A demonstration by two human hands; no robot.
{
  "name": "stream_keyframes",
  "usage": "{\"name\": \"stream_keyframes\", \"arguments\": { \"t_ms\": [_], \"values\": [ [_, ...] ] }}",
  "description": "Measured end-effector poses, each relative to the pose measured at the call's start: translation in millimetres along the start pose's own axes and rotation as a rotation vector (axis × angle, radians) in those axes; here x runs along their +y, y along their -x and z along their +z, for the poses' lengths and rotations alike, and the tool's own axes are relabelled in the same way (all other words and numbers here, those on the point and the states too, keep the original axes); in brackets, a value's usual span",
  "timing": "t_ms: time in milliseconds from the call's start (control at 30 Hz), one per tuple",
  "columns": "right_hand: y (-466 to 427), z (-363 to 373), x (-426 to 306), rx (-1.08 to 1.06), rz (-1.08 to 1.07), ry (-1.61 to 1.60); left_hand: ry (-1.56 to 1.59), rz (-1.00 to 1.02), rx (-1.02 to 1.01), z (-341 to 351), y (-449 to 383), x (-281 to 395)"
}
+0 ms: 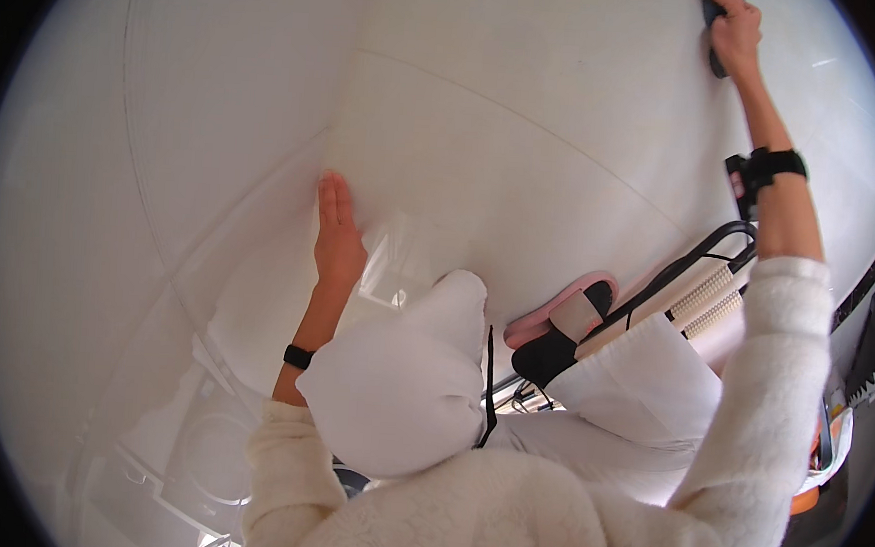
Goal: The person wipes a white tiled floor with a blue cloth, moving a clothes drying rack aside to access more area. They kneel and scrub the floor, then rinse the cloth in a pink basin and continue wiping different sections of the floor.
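Note:
My left hand (339, 241) rests on the pale, glossy tiled floor (429, 160), its fingers held together and nothing visible in it. A dark smartwatch or band (298, 356) circles that wrist. At the upper right, my right hand (737, 38) grips a dark flat object (714, 42) against the pale surface; the picture's edge cuts it off, and its kind is unclear. A black strap with a small device (767, 172) is on my right wrist.
A pink slide sandal (555, 311) on a black-socked foot stands beside a black tubular metal frame (678, 269) with beige woven strips (706, 301). An orange and white item (824, 455) lies at the far right. Thin tile joints cross the floor.

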State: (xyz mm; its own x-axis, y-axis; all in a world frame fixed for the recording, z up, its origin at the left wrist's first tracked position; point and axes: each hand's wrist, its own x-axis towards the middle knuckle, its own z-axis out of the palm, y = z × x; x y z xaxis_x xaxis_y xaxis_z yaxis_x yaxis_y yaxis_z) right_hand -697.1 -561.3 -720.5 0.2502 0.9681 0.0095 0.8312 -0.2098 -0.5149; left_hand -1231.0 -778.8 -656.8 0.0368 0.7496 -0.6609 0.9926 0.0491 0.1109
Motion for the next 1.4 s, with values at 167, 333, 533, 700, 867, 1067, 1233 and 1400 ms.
{"name": "stream_keyframes", "arguments": {
  "t_ms": [167, 333, 533, 700, 867, 1067, 1233, 1400],
  "values": [
    [109, 48, -48, -0.052, -0.486, -0.068, 0.051, -0.026, 0.001, -4, -1, 10],
    [262, 72, -126, -0.409, -0.446, -0.239, 0.065, -0.012, -0.058, -2, 3, 8],
    [305, 63, -120, -0.587, -0.766, -0.149, 0.05, 0.024, -0.094, 4, 10, 0],
    [198, 7, -34, -0.177, -0.365, 0.088, -0.021, -0.021, -0.108, 3, 11, 6],
    [120, -79, 116, -0.022, 0.147, 0.25, -0.068, -0.046, -0.104, 3, 12, 14],
    [190, -51, 109, -0.034, 0.286, 0.544, -0.041, 0.037, -0.044, 11, 14, 6],
    [296, -29, -31, -0.229, 0.331, 0.404, -0.277, 0.106, 0.056, 32, 10, -14],
    [377, 17, -138, -0.483, 0.293, 0.151, 0.138, 0.233, 0.114, 52, 5, -38]
  ]
}}
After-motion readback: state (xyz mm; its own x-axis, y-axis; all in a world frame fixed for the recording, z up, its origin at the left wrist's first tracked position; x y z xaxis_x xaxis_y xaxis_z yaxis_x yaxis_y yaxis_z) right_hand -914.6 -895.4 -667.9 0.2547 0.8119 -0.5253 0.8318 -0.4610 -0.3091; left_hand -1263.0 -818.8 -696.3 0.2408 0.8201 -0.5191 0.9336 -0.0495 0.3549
